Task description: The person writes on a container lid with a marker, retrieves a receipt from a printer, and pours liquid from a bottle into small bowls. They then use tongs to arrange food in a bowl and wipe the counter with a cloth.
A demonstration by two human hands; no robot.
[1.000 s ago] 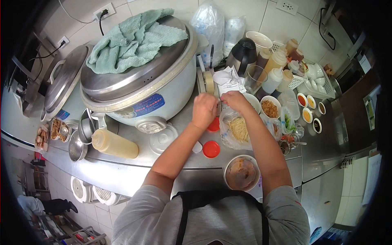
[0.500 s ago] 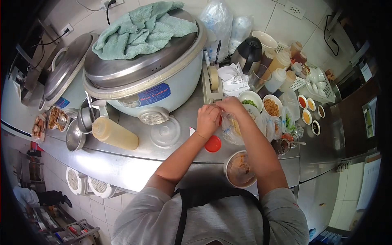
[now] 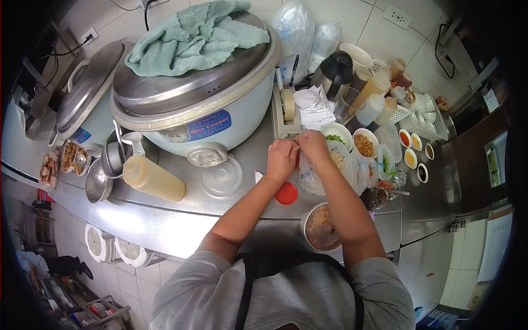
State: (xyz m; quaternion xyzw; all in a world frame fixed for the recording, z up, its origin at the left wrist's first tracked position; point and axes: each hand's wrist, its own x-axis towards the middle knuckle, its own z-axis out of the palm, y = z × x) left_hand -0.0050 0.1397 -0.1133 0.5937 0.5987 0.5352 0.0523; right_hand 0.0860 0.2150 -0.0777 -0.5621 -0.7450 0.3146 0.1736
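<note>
Side by side at the front end of the tape dispenser [image 3: 287, 107] are my left hand [image 3: 281, 158] and my right hand [image 3: 312, 146]. Both have their fingers closed and pinched toward each other; what lies between the fingertips is too small and hidden to name. A bit of something red shows in the gap below them. Under my right wrist rests a clear plastic bag [image 3: 312, 180]. A red round lid [image 3: 286, 193] lies flat below my left hand. Nearer my body, a white tub [image 3: 308, 234] with brown contents is partly covered by my right forearm.
Left stand a large rice cooker [image 3: 242, 132] with a green towel [image 3: 187, 47] and a squeeze bottle [image 3: 157, 179]. A clear plastic lid [image 3: 221, 177] lies beside it. Right are bowls of chopped greens [image 3: 335, 132] and brown bits [image 3: 364, 144], sauce bottles [image 3: 371, 109] and small sauce dishes [image 3: 410, 158].
My hands stay together at the tape dispenser, with my right hand turned slightly and its fingers drawn closer in. The view has shifted a little; the objects on the counter keep their places.
</note>
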